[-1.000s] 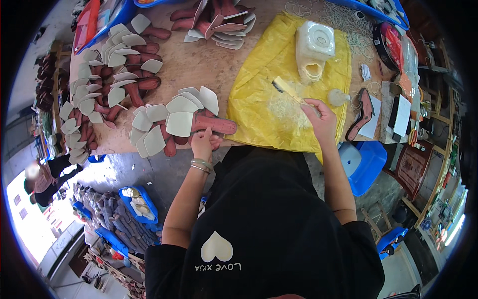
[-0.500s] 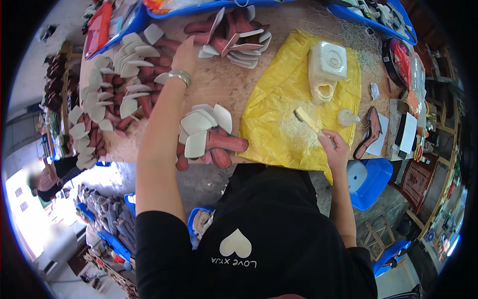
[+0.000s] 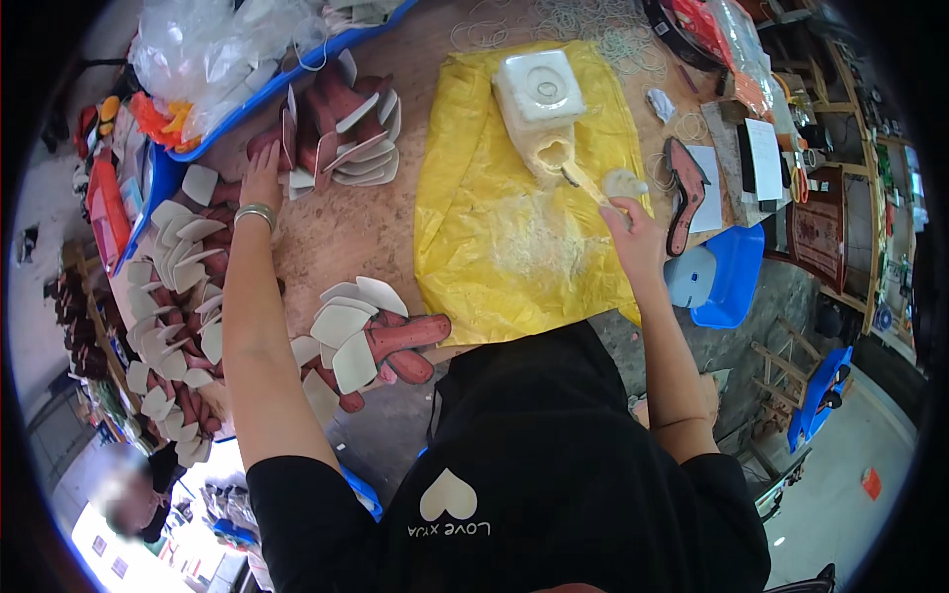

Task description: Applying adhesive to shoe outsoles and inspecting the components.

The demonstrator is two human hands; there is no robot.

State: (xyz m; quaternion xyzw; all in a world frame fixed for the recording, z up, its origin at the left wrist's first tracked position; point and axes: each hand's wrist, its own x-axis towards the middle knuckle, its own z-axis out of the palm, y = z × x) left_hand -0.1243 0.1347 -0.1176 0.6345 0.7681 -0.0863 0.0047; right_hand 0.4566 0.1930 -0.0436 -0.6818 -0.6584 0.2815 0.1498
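My left hand, a bangle on its wrist, reaches the near-left side of a pile of reddish insoles with white flaps. Its outstretched fingers touch a red insole end there. In my right hand is a flat brush with a pale yellow handle. The brush's dark bristle end sits at the cut opening of a white plastic jug, crusted around the mouth. Underneath the jug spreads a yellow plastic sheet, smeared with dried whitish residue. A small translucent bottle stands beside the brush.
More flapped insoles lie at the table's front edge, and several rows fill the left side. Blue trays line the back left. A red sole-shaped piece lies at right, above a blue basin. Another person is far left.
The brush has moved from over the residue on the yellow sheet up to the jug's mouth. My left hand stays by the insole pile. The whole view has shifted and turned.
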